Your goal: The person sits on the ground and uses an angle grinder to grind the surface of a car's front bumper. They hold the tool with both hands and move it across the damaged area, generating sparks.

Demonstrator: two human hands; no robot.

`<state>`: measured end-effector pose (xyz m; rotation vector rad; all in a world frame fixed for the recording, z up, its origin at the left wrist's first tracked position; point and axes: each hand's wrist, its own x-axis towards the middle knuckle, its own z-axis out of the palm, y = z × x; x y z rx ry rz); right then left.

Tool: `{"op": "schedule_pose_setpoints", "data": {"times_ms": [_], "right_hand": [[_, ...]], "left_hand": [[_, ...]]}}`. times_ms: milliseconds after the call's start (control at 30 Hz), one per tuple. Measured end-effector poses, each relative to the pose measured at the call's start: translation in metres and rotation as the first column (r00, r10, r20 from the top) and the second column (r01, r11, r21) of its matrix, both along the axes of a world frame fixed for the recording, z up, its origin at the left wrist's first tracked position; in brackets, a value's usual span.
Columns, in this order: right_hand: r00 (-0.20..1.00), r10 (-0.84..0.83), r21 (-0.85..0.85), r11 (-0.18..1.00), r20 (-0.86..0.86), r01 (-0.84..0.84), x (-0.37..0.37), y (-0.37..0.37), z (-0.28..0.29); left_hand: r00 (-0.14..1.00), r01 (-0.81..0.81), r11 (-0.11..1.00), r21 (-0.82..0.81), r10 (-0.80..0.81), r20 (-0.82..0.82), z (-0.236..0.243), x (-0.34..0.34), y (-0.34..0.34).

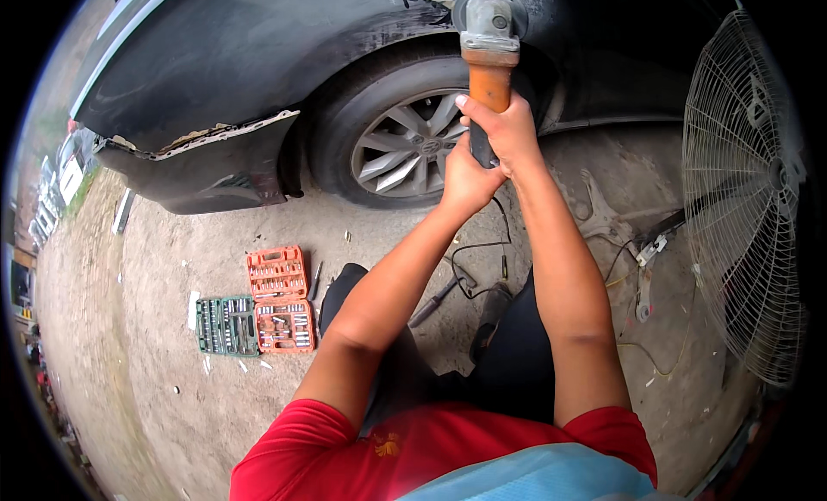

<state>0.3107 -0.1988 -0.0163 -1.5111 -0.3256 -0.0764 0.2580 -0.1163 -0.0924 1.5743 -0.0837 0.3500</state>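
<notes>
Red sleeves and both bare forearms rise from the lower edge to the grinder (488,49), which is held up against the dark car body (258,53) just above the front wheel (405,139). Fingers of the right hand (502,126) are wrapped tight round the orange grip, thumb up along its side; fingers of the left hand (465,178) are closed round the black rear end of the same tool, just below and touching the right hand. With both hands stacked on one line, the grip looks steady, and keeping the grey head flat to the panel with the elbows loose would probably help the disc bite evenly; whether the disc is turning cannot be told. A black cord (474,260) drops from the tool and loops on the ground between the knees, close enough to snag a foot or drag, in my judgement. Room is tight on the right, where the wire cage of a big fan (741,199) stands near the right elbow, with loose cables (642,260) at its foot. To the left the dirt ground lies open, apart from the orange and green socket sets (258,303) lying well off from the hands, and the torn bumper edge (207,135) juts out low
</notes>
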Motion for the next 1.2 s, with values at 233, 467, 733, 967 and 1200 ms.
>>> {"op": "schedule_pose_setpoints", "data": {"times_ms": [233, 467, 733, 967, 1200], "right_hand": [[0.995, -0.027, 0.151, 0.988, -0.092, 0.041, 0.000, -0.008, -0.004], [0.999, 0.025, -0.137, 0.990, 0.047, -0.018, -0.002, 0.016, 0.010], [0.999, -0.034, -0.126, 0.991, 0.023, 0.037, -0.014, 0.017, 0.025], [0.999, -0.032, -0.015, 0.999, -0.043, 0.031, -0.026, 0.021, 0.025], [1.000, 0.023, -0.051, 0.998, 0.006, -0.023, -0.019, 0.032, 0.035]], "left_hand": [[0.996, 0.012, 0.991, 0.134, 0.000, -0.090, 0.009, -0.002, 0.000], [0.999, -0.027, 1.000, -0.007, 0.027, 0.023, 0.009, -0.012, 0.014], [0.997, 0.075, 0.997, -0.037, -0.075, -0.019, 0.023, -0.020, 0.019], [0.997, 0.063, 0.998, 0.010, -0.062, -0.041, 0.018, -0.026, 0.020], [0.997, 0.072, 0.997, -0.016, -0.072, -0.001, 0.040, -0.030, 0.036]]}}
